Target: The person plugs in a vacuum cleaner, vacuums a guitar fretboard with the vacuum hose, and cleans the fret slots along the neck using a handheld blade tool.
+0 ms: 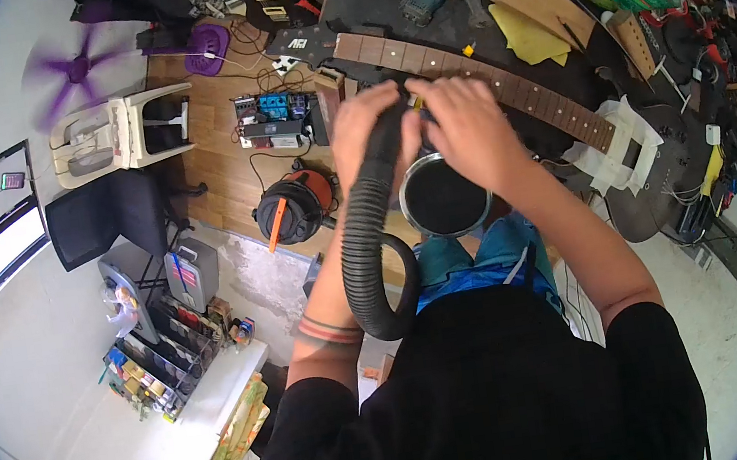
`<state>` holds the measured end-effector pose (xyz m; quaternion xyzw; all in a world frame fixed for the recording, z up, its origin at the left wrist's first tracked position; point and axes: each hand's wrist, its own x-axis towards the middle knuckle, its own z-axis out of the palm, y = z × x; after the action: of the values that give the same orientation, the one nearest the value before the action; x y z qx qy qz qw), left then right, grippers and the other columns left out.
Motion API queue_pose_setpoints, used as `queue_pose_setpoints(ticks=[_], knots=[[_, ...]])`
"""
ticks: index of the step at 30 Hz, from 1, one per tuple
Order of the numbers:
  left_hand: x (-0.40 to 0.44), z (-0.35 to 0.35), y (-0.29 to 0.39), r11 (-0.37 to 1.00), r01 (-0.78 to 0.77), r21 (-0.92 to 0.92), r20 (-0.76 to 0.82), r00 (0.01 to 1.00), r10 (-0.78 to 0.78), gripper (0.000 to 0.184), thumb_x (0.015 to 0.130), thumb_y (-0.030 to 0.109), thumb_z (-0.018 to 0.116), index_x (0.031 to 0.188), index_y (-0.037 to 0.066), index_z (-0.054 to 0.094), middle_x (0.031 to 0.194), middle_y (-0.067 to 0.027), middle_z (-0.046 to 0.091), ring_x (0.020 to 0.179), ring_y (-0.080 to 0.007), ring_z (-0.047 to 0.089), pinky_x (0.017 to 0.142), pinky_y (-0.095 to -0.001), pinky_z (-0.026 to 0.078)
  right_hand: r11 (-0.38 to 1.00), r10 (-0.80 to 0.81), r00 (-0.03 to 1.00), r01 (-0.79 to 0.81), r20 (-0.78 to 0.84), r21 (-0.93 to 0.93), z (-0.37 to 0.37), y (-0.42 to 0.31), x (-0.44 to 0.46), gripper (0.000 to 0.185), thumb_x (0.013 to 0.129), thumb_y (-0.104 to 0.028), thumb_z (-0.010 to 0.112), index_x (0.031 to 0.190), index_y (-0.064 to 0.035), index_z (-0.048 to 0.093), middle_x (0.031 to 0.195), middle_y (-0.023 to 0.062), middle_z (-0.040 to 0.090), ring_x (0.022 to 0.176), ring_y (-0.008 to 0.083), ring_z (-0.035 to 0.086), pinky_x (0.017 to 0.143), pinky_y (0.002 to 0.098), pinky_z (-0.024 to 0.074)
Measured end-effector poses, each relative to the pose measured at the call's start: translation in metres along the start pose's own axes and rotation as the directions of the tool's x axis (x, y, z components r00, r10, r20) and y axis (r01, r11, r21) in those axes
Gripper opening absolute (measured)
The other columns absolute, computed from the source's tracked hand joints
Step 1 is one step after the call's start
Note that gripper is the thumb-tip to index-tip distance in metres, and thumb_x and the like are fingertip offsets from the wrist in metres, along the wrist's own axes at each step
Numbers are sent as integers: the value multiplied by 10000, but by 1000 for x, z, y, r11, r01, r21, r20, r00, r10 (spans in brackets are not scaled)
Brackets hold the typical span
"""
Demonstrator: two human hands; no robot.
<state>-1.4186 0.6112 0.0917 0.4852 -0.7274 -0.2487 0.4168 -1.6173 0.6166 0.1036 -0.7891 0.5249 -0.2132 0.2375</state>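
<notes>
My left hand (365, 133) is wrapped round the black end of a ribbed vacuum hose (365, 249), which curves down past my forearm and loops beside my lap. Close beside it, my right hand (463, 120) has its fingers bent over a small yellow and dark thing whose shape I cannot make out. Both hands are at the near edge of the guitar neck (459, 66), which lies across the dark bench with its fretboard facing up. Below my right hand is a round black seat with a shiny rim (446, 196).
A black and orange vacuum cleaner (294, 207) stands on the wooden floor at left. On the bench lie a power drill (424, 1), yellow sandpaper (529, 34) and a white-taped guitar body (623, 145). A purple fan (77, 70) and white chair (121, 132) are farther left.
</notes>
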Motion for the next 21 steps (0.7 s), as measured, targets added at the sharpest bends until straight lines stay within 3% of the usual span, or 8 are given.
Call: queue_pose_setpoints(ticks=[2, 4, 7, 9, 14, 21], knots=[[20, -13, -13, 999, 25, 46, -100, 995, -20, 335, 942, 125, 850, 1239, 31, 727, 1268, -177, 783, 1173, -336, 752, 1058, -424, 569, 1000, 22, 996, -23, -89, -7, -5, 11, 2, 581, 935, -115, 771, 1486, -67, 590, 1336, 131, 648, 1302, 351, 600, 1126, 516, 443], [38, -27, -28, 987, 41, 156, -100, 995, -26, 312, 951, 118, 841, 1236, 32, 747, 1258, -165, 795, 1180, -309, 756, 1059, -407, 568, 992, 78, 990, -89, -120, -93, -4, 27, -3, 595, 938, -120, 777, 1503, -78, 593, 1405, 131, 616, 1355, 358, 572, 1186, 536, 411], [55, -38, -44, 978, 178, 110, -32, 984, -176, 321, 942, 136, 853, 1238, 39, 778, 1238, -154, 810, 1140, -291, 781, 1032, -380, 579, 966, 143, 974, -176, -175, -192, 0, 49, -12, 627, 945, -140, 785, 1537, -95, 581, 1496, 131, 576, 1435, 365, 529, 1259, 557, 360], [62, -41, -50, 976, 149, 156, -9, 989, -149, 321, 941, 140, 855, 1236, 40, 778, 1227, -145, 815, 1131, -285, 786, 1023, -378, 584, 952, 187, 967, -222, -175, -211, 2, 58, -16, 681, 958, -171, 789, 1588, -99, 543, 1564, 144, 544, 1505, 375, 487, 1315, 573, 310], [75, -42, -53, 987, 44, 157, 25, 999, -48, 319, 939, 142, 862, 1229, 39, 779, 1226, -133, 818, 1140, -279, 787, 1019, -384, 591, 950, 211, 967, -238, -146, -201, 14, 68, -22, 699, 987, -216, 764, 1621, -91, 499, 1582, 149, 546, 1511, 367, 498, 1321, 571, 312], [92, -35, -68, 990, 17, 138, 31, 999, -21, 321, 967, 153, 859, 1234, 9, 755, 1249, -170, 807, 1179, -294, 777, 1056, -384, 580, 945, 234, 963, -257, -133, -203, 20, 72, -23, 677, 1012, -228, 739, 1625, -81, 492, 1584, 142, 562, 1500, 351, 519, 1316, 565, 321]])
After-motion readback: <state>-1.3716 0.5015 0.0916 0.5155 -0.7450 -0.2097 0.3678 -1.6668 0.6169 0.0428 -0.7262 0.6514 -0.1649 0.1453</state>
